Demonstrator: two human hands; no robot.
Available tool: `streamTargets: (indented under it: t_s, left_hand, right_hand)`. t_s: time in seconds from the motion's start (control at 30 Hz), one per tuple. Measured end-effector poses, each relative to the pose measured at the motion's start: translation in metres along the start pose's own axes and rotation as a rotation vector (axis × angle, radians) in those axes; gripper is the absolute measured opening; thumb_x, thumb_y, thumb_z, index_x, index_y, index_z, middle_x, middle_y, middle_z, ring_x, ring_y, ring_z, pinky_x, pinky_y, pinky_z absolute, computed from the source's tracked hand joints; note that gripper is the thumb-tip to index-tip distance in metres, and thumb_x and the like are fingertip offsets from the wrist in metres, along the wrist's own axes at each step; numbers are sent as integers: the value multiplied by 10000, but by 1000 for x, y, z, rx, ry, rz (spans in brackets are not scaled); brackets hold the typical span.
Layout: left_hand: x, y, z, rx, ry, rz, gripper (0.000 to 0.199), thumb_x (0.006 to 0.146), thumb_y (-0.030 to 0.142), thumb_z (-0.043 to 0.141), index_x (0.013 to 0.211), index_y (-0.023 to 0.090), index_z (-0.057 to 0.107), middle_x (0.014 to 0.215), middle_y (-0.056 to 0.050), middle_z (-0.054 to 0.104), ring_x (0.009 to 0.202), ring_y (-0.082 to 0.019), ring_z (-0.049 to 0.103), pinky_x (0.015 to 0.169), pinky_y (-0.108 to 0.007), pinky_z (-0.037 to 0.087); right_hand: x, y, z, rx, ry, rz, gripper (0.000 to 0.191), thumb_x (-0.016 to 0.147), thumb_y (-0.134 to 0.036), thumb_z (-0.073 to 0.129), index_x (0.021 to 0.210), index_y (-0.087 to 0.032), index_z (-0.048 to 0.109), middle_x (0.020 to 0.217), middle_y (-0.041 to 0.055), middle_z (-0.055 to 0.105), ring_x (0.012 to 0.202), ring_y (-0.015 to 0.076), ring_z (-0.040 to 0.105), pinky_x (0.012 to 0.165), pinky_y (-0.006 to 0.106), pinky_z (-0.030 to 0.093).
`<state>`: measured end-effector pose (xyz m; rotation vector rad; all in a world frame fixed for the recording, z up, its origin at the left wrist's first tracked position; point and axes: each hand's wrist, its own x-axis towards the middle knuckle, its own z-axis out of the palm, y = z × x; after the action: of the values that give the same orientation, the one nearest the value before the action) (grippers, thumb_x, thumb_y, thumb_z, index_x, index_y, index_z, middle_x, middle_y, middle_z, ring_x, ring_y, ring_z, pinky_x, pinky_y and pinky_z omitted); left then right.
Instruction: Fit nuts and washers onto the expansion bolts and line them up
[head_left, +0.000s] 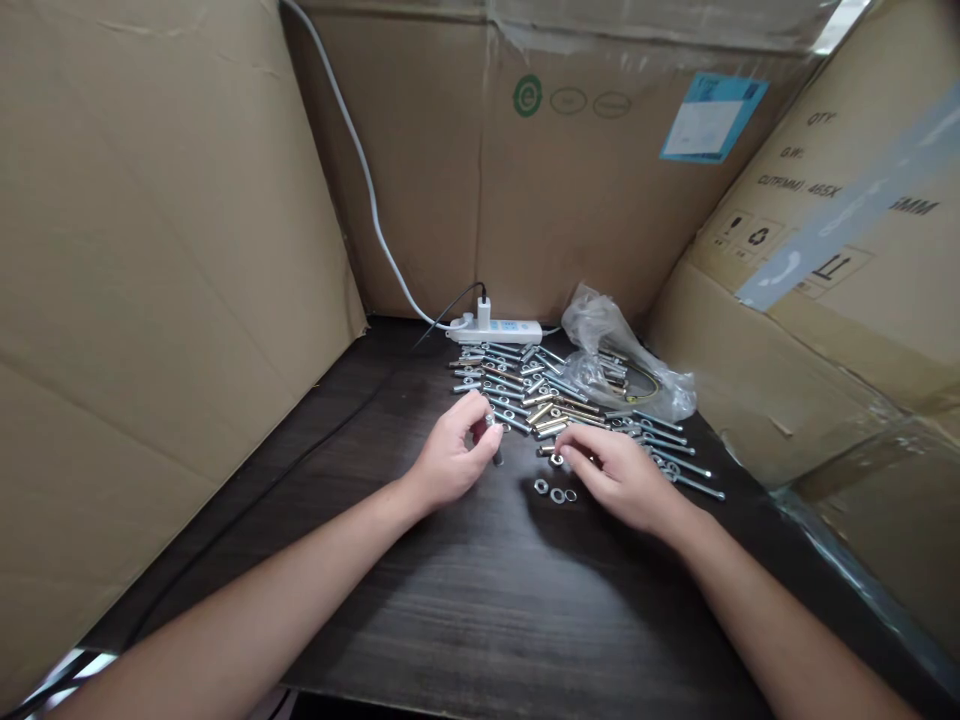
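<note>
Evidently, the left hand [454, 455] pinches a metal fastener [490, 420], seemingly near upright; the right hand [619, 475], grip indeterminable, has a washer [556, 461] at its fingertips, well back from the counter's [420, 600] near edge.

Right carton [862, 330]: "QTY:" [820, 118] printed above "G.W.:" [791, 153]
Size line [787, 184]: "CUTF(MM) 465X", a stretch hidden under blue tape [851, 210], then what looks like "5MM", on the right carton
Handling signs [759, 236]: fragile mark, recycling triangle, paired upward arrows, on the same carton
Back carton [420, 150]: green circled "e" [527, 96], beside two ovals [568, 100] with lettering too small to read
Blue-and-white label [701, 125]: on the back carton, its print illegible
</note>
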<state>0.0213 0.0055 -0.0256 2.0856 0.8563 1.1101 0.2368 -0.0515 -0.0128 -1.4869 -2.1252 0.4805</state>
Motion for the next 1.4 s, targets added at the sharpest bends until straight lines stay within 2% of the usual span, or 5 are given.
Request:
streamTargets:
  t_s: [0.23, 0.43, 0.73, 1.1, 1.4]
  left_hand:
    - [1, -5, 3, -240, -157, -166, 215, 889, 306, 430, 732, 160, 454, 653, 4, 546, 627, -113, 516, 613, -235, 408]
    - [-1, -5, 7, -418, -207, -280, 206, 881, 354, 431, 781, 195, 347, 591, 82, 404, 416, -53, 432, 429, -175, 308]
    - [-3, -3, 11, -286, -222, -192, 161, 888, 299, 426, 783, 178, 406, 647, 55, 359, 548, -74, 320, 503, -194, 281]
    - [-3, -3, 5, -201, -319, -140, 52, 823, 196, 486, 787, 159, 492, 753, 19, 496, 704, -115, 446, 654, -231, 369]
    - [-6, 5, 6, -218, -432, -25, 104, 864, 195, 463, 905, 157, 551, 872, -9, 572, 784, -123, 509, 727, -235, 413]
  right_hand:
    - [-3, -7, -2, -221, -190, -19, 125, 800, -211, 494, 847, -212, 609, 788, 8, 632, 687, 142, 548, 620, 243, 362]
    - [-9, -9, -11, -387, -248, 70, 87, 759, -240, 520, 806, -208, 586, 798, 15, 637, 698, 161, 560, 598, 256, 333]
    - [-9, -18, -2, -387, -276, 6, 101, 776, -248, 509, 836, -205, 577, 833, 23, 617, 763, 175, 571, 664, 275, 377]
    - [-7, -7, 4, -237, -199, -71, 52, 722, -164, 533, 700, -193, 496, 716, -3, 560, 664, 131, 480, 598, 241, 344]
    - [-5, -16, 10, -66, 86, -187, 170, 917, -305, 458, 868, -188, 570, 775, 27, 609, 697, 137, 532, 646, 251, 399]
